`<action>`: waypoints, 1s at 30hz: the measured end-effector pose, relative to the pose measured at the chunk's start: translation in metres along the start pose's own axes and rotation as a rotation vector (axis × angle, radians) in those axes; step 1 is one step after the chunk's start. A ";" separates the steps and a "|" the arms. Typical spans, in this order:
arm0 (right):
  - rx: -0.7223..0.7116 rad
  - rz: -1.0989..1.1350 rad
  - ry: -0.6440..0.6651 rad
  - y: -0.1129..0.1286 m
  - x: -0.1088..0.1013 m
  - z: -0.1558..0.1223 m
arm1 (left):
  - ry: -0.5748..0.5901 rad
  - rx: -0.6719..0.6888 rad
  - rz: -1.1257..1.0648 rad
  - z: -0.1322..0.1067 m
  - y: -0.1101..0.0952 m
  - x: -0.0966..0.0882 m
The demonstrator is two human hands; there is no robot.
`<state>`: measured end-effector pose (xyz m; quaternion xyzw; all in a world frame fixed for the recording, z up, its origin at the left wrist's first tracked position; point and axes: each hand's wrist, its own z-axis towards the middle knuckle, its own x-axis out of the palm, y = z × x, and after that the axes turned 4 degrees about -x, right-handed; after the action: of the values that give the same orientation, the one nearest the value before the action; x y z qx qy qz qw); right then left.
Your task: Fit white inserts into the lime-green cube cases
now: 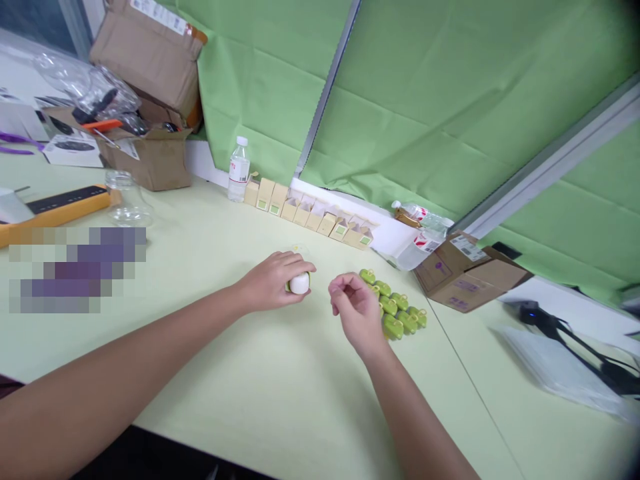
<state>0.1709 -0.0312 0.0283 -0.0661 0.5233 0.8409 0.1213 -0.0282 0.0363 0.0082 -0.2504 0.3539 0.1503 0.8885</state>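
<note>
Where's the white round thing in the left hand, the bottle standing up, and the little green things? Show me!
White round thing [300,284]: head view, on its white side.
Standing bottle [239,171]: head view, on its label.
Little green things [401,302]: head view, on one near the group's middle.

Rounded white-and-green object [300,285] in left fingers [299,266], apart from green pieces [401,301]

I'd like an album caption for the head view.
Left hand holding a white and green object, right hand near green pieces on a pale table.
</note>
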 end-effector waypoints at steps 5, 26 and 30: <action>-0.130 -0.177 0.072 -0.001 0.009 -0.005 | 0.004 0.045 0.008 0.001 -0.005 0.001; 0.147 0.102 0.125 0.011 0.006 -0.004 | 0.014 0.048 -0.042 0.002 -0.002 0.001; 0.180 0.120 0.109 0.011 0.004 -0.003 | 0.010 0.022 -0.101 0.001 0.000 0.002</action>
<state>0.1638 -0.0381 0.0360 -0.0691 0.6054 0.7915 0.0474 -0.0258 0.0371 0.0073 -0.2591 0.3468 0.1001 0.8958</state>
